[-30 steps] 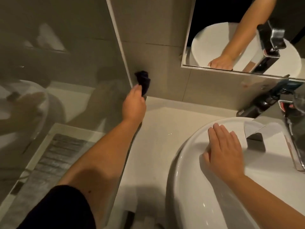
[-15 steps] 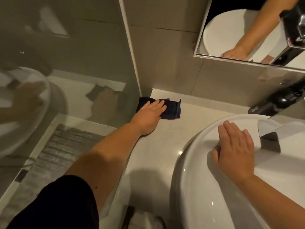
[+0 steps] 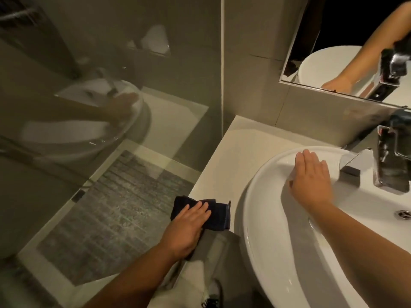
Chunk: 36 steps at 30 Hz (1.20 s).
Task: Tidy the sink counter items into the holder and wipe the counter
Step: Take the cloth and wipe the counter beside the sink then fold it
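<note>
Wiping stage is judged underway: dark cloth (image 3: 214,213) is pressed flat under the left hand (image 3: 189,225) at the table (image 3: 240,147) front edge, left of the basin (image 3: 262,218). Right hand (image 3: 311,181) is laid open on the basin rim. No loose items or holder are seen.

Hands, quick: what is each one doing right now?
Left hand: open, flat, pressing the dark navy folded cloth onto the pale stone counter.
Right hand: open, empty, resting on the white ceramic basin rim.
</note>
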Each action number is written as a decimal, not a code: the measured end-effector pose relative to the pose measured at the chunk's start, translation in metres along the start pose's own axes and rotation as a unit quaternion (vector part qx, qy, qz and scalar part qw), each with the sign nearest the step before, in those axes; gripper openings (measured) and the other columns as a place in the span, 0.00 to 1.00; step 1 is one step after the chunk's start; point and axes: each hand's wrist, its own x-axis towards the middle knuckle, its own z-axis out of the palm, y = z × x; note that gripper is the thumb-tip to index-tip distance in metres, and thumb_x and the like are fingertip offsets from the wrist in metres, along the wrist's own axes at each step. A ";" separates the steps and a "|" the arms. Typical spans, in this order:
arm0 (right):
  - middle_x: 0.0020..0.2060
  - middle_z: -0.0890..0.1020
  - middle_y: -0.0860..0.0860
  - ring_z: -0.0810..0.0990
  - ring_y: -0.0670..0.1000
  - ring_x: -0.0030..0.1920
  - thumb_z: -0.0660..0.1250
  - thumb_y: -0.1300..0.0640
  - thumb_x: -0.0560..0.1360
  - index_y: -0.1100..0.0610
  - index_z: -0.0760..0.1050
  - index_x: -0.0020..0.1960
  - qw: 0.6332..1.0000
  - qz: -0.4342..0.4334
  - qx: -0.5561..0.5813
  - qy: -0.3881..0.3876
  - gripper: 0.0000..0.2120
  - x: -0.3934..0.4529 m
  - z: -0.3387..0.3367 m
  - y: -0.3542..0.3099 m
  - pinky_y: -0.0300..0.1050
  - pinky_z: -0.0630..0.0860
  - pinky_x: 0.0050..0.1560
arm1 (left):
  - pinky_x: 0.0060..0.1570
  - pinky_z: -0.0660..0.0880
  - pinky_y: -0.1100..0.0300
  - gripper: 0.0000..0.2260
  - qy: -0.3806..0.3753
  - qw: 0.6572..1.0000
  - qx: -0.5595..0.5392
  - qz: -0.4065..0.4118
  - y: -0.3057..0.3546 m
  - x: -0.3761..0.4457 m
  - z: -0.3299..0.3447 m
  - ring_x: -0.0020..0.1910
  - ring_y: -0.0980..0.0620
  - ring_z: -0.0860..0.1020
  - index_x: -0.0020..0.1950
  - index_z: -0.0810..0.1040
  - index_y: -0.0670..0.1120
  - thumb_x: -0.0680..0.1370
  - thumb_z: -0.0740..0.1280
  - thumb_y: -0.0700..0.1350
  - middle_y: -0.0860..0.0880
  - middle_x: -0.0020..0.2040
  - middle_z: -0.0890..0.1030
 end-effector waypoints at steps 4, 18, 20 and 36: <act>0.76 0.57 0.61 0.52 0.61 0.75 0.65 0.60 0.70 0.64 0.54 0.74 1.000 -0.004 -0.009 -0.013 0.36 -0.002 -0.005 0.001 0.59 0.48 0.74 | 0.72 0.52 0.60 0.20 -0.005 0.993 -0.091 -0.069 0.026 -0.028 -0.003 0.73 0.49 0.63 0.74 0.63 0.48 0.81 0.55 0.42 0.47 0.74 0.66; 0.73 0.63 0.63 0.58 0.64 0.74 0.67 0.61 0.68 0.66 0.59 0.73 1.000 -0.010 -0.012 0.001 0.35 -0.008 -0.005 0.001 0.61 0.53 0.73 | 0.42 0.78 0.55 0.10 0.087 0.653 -0.681 -0.320 0.041 0.055 -0.076 0.45 0.47 0.84 0.54 0.79 0.42 0.80 0.58 0.39 0.43 0.45 0.86; 0.72 0.64 0.64 0.59 0.64 0.73 0.68 0.61 0.67 0.66 0.61 0.72 1.000 -0.006 -0.012 0.002 0.36 -0.006 -0.003 -0.001 0.62 0.53 0.73 | 0.45 0.77 0.55 0.10 0.123 0.739 -0.594 -0.295 0.032 0.094 -0.091 0.47 0.50 0.82 0.53 0.79 0.45 0.80 0.58 0.40 0.44 0.46 0.84; 0.71 0.65 0.61 0.58 0.61 0.73 0.58 0.52 0.67 0.62 0.61 0.71 0.995 0.039 -0.004 0.093 0.33 0.006 0.023 -0.003 0.56 0.43 0.75 | 0.71 0.58 0.48 0.18 -0.039 0.955 0.128 0.266 0.040 0.369 -0.039 0.73 0.43 0.59 0.70 0.64 0.42 0.79 0.59 0.40 0.42 0.75 0.61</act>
